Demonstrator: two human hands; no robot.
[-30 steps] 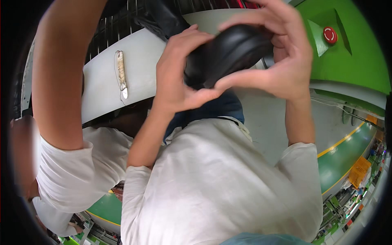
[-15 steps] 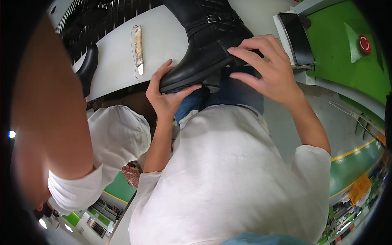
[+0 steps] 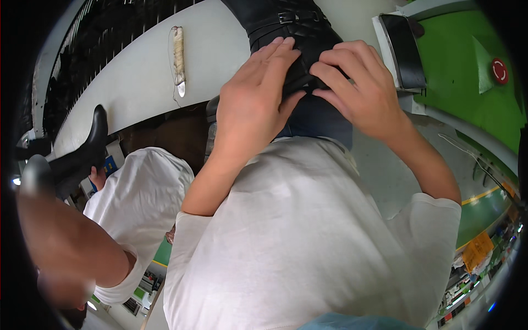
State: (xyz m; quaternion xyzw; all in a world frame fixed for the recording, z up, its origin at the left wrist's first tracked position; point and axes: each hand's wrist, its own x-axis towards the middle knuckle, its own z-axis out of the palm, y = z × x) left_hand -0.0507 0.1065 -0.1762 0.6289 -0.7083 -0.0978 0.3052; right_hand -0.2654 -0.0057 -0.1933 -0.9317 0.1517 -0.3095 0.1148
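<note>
A black leather boot (image 3: 258, 17) with a buckled strap lies across the near edge of the white table, its shaft pointing away and its toe to the left. My left hand (image 3: 253, 102) lies over the foot of the boot, its fingers stretched across the instep and its thumb apart near the sole. This hand covers most of the foot. At the heel end, the bent fingers and thumb of my right hand (image 3: 357, 88) close on the boot's edge. What lies right under the fingertips is hidden.
On the white table (image 3: 220, 38) lies a knife with a wrapped handle (image 3: 179, 58). A black slab-shaped device (image 3: 402, 50) stands by a green panel with a red stop button (image 3: 499, 71). At left, a co-worker's hand (image 3: 98, 179) is beside another black boot (image 3: 91, 146).
My left hand has left the toe and moved up and right over the instep. My right hand has curled in slightly at the heel. The co-worker's arm has drawn back, lower left.
</note>
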